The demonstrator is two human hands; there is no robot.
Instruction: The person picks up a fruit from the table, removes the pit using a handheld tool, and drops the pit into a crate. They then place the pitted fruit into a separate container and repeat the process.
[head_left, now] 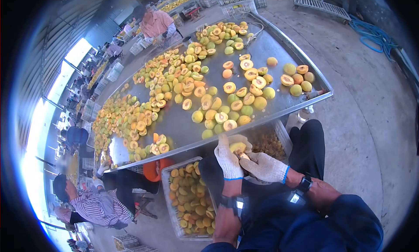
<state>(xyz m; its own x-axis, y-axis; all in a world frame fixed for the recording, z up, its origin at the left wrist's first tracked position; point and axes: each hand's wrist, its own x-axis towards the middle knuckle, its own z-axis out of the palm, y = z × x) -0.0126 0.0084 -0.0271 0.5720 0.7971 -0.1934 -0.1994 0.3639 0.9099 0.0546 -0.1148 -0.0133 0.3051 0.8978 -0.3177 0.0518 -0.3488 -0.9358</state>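
Note:
Both my hands wear white knitted gloves and meet just below the near edge of the metal table. My left hand is wrapped around a yellow peach half. Against that fruit, my right hand has its fingers pressed together; whatever they grip is hidden. Halved and whole peaches lie on the table in front of me, several showing brown pits. Under my hands, a crate holds a heap of brown pits.
A white crate full of peach halves stands on the floor left of my legs. Beside it is an orange container. Co-workers sit at the table's left and far side. A blue hose lies coiled at the right.

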